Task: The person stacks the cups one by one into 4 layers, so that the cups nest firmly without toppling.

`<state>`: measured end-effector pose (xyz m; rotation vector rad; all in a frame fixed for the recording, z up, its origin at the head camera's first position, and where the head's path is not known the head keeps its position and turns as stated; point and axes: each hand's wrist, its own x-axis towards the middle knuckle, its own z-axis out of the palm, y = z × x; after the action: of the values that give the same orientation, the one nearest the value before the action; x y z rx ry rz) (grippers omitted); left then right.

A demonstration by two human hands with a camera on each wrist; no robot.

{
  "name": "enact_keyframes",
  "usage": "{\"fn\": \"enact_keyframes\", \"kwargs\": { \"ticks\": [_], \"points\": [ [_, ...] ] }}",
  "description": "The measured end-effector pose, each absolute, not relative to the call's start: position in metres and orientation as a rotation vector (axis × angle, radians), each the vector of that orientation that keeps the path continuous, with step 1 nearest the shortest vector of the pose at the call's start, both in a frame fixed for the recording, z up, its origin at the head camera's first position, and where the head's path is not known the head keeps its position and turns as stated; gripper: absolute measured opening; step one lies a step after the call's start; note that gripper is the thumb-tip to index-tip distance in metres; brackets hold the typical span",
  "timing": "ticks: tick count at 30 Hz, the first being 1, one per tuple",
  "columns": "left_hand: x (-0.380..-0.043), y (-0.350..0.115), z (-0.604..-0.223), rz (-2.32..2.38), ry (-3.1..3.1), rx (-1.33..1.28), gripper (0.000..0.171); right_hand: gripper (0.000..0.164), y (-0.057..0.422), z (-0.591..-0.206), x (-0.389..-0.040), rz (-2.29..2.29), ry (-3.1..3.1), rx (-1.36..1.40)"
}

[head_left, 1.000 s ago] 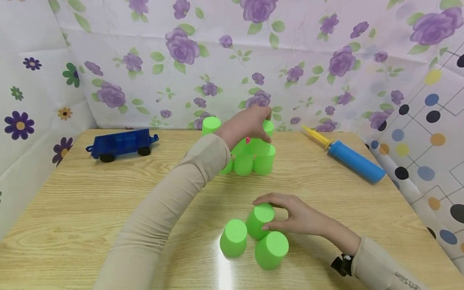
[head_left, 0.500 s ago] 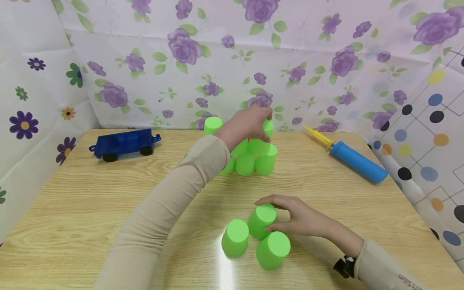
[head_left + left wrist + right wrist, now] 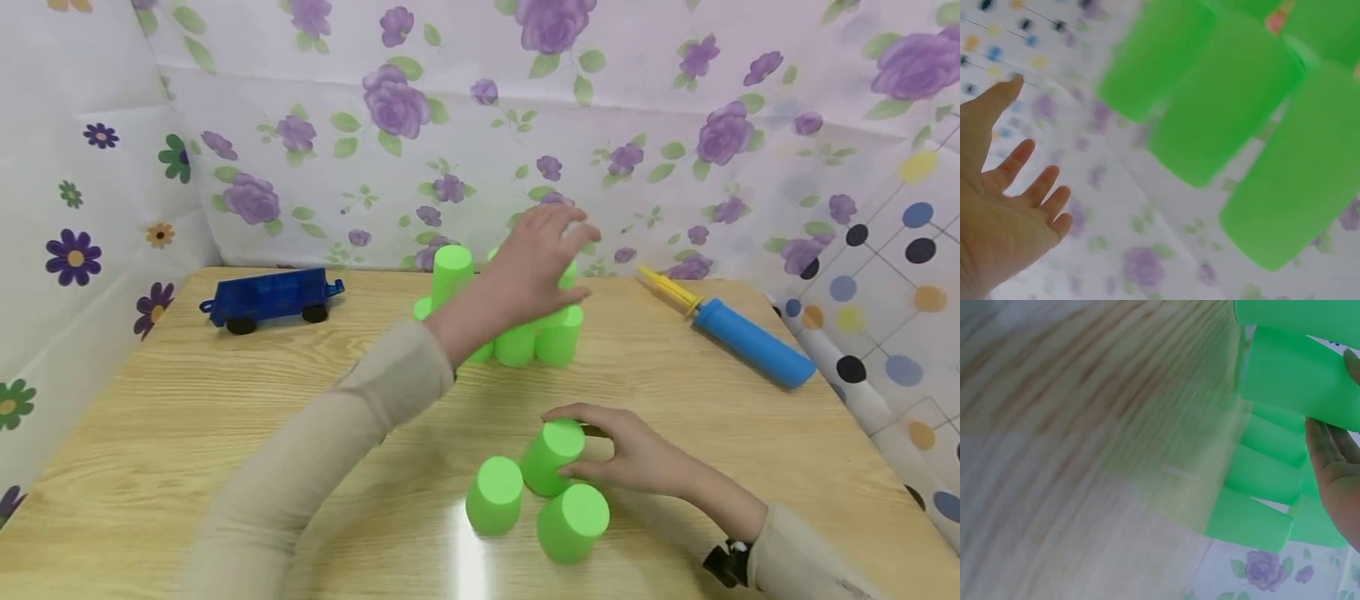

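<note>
Several upside-down green cups stand stacked at the back of the table: a lower row (image 3: 516, 346) bears an upper row (image 3: 452, 271). Over the stack's right part my left hand (image 3: 528, 262) hovers with fingers spread, holding nothing. In the left wrist view the same hand (image 3: 1010, 219) is apart from three upper cups (image 3: 1229, 100). Nearer the front, my right hand (image 3: 637, 454) grips a green cup (image 3: 553, 458) between thumb and fingers. Two more upside-down cups stand beside it, a left one (image 3: 495, 497) and a front one (image 3: 573, 525). My left forearm hides part of the stack.
A blue toy wagon (image 3: 273, 297) stands at the back left of the wooden table (image 3: 187, 442). At the right lies a blue hand pump (image 3: 753, 342) with a yellow nozzle end. Flowered cloth (image 3: 315, 100) hangs right behind the table's far edge.
My left hand has let go of the right cup of the upper row and spread its fingers, lifting slightly. The right hand keeps its grip on the front cup.
</note>
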<state>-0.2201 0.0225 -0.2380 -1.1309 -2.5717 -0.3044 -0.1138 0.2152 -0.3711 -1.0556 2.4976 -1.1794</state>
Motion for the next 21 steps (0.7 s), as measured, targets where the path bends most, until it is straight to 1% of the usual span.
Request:
{"fn": "enact_keyframes", "kwargs": {
  "ticks": [2,5,8,12,14,16,21],
  "points": [
    [-0.198,0.016,-0.245,-0.355,-2.428,-1.186,0.05,0.055,0.219,-0.368,-0.114,-1.193,2.552,-1.075],
    [-0.171,0.0,-0.261,-0.472,-2.358,-1.256,0.041,0.056,0.225,-0.361,-0.117,-1.197,2.641,-1.079],
    [-0.148,-0.02,-0.28,-0.617,-2.428,-1.254,0.038,0.057,0.23,-0.353,-0.117,-1.184,2.712,-1.059],
    [-0.12,-0.046,-0.302,-0.905,-2.602,-1.16,0.035,0.058,0.233,-0.343,-0.115,-1.172,2.772,-1.071],
    [-0.109,-0.056,-0.31,-1.094,-2.669,-1.094,0.036,0.06,0.234,-0.337,-0.114,-1.159,2.799,-1.09],
    [-0.099,-0.063,-0.317,-1.263,-2.727,-1.022,0.041,0.061,0.233,-0.33,-0.114,-1.137,2.826,-1.103],
    [-0.085,-0.075,-0.33,-1.545,-2.877,-0.87,0.062,0.066,0.226,-0.301,-0.13,-1.063,2.854,-1.237]
  ]
}}
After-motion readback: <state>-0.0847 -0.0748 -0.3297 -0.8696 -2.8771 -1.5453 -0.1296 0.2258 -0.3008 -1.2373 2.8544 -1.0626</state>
